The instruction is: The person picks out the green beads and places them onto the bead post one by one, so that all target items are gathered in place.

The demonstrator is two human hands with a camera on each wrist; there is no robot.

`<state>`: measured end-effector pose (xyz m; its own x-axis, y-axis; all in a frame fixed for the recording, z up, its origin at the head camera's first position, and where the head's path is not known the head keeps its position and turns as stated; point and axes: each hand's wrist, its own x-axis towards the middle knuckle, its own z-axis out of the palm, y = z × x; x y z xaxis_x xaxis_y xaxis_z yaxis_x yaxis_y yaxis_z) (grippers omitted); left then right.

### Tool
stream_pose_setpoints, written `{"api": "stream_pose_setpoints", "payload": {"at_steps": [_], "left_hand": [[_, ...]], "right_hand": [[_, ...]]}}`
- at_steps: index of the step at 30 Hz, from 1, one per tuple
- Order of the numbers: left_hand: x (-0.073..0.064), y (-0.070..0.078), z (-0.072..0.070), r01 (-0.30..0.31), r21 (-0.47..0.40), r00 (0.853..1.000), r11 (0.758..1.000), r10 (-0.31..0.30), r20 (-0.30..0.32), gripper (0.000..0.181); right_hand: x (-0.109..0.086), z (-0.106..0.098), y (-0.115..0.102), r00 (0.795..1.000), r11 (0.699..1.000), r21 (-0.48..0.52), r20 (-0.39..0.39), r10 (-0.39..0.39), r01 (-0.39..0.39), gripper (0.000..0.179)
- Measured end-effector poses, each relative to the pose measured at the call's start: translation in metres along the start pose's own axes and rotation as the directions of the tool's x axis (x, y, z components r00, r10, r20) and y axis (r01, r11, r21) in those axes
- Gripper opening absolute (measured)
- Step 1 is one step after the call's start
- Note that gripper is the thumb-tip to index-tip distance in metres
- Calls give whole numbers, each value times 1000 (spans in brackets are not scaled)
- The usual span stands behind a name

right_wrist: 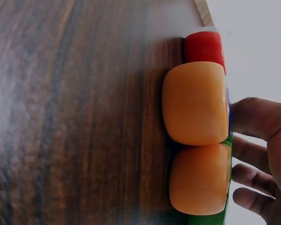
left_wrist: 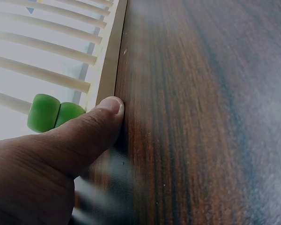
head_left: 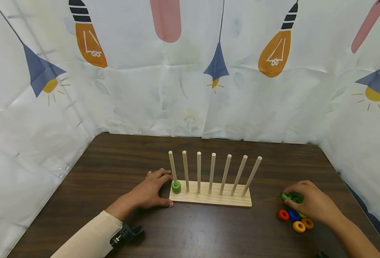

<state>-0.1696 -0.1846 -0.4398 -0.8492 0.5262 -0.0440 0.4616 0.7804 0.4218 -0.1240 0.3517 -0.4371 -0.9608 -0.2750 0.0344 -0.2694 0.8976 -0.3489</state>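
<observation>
The wooden peg rack (head_left: pixel 206 199) stands upright at mid-table, its flat base carrying seven pegs in one row. Two green rings (head_left: pixel 176 187) are seated, one above the other, at the foot of the leftmost peg (head_left: pixel 172 166); the other six pegs are bare. The left hand (head_left: pixel 151 191) is at the rack's left end, fingers spread; its thumb rests against the near left corner of the base, its other fingers lie toward the far side.

Well apart, at the right, the right hand (head_left: pixel 316 204) is over a cluster of loose rings. Its thumb and fingers are bent about the loose green rings (head_left: pixel 284 197); whether they pinch one, I cannot tell. On the near side lie a red ring (head_left: pixel 280 216), a blue ring (head_left: pixel 294 215), a yellow-orange ring (head_left: pixel 295 229) and a darker orange ring (head_left: pixel 310 225).

Supporting surface: a dark wood-grain table (head_left: pixel 122 154). A beige sleeve (head_left: pixel 90 233) and a dark strap (head_left: pixel 130 233) are on the left arm. Behind, a white cloth (head_left: pixel 128 104) bears printed bulbs and lamps.
</observation>
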Motion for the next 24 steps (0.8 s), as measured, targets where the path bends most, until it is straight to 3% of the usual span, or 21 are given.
{"api": "stream_pose_setpoints", "payload": {"at_steps": [7, 15, 19, 24], "left_hand": [[-1, 0, 0, 10, -4, 1000, 1000, -10, 8, 76], [-1, 2, -1, 22, -2, 1000, 1000, -22, 14, 76], [-1, 3, -2, 20, -6, 1000, 1000, -20, 15, 76], [0, 3, -2, 20, -1, 1000, 1000, -20, 15, 75]], "right_hand": [[3, 0, -1, 1000, 1000, -31, -16, -8, 7, 23], [10, -19, -19, 994, 998, -15, -95, -58, 57, 25], [13, -30, -27, 978, 992, -51, -166, -125, 118, 27], [17, -40, -37, 943, 976, -94, -253, -214, 196, 33]]}}
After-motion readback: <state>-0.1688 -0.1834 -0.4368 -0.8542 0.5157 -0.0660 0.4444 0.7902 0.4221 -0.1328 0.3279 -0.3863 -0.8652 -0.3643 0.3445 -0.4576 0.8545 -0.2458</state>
